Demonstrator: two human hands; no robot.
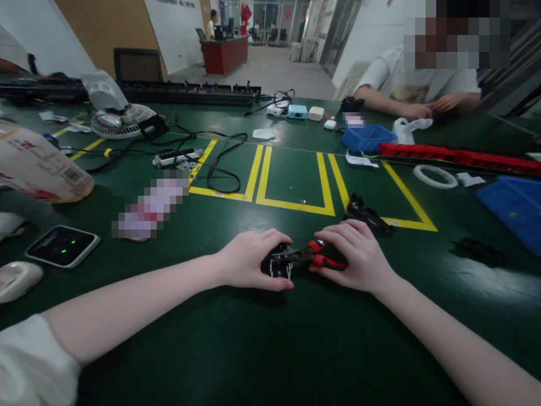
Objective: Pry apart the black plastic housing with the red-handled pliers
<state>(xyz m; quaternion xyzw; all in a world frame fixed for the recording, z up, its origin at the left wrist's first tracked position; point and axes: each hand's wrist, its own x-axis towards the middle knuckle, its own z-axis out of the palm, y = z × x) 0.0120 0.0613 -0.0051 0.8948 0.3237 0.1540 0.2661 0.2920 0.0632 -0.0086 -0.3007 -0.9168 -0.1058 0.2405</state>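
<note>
Blue tray (366, 138) sat across the green tbl (236, 355), blue bin (515, 211) out at the R edge, contents of both too unclear to tell! L hand (250, 258) had the small blk part (279, 269) clasped btwn thumb & fingers; R hand (359, 255), fingers curled, gripped red-handled pliers (302, 255), nose right at the part, mid-gap btwn the hands!

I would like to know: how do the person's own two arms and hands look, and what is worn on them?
The left hand and right hand wear no gloves. A loose, whitish sleeve covers part of the left arm, ending well short of the wrist. The right arm shows no sleeve within the picture. No watch or bracelet is visible.
</note>
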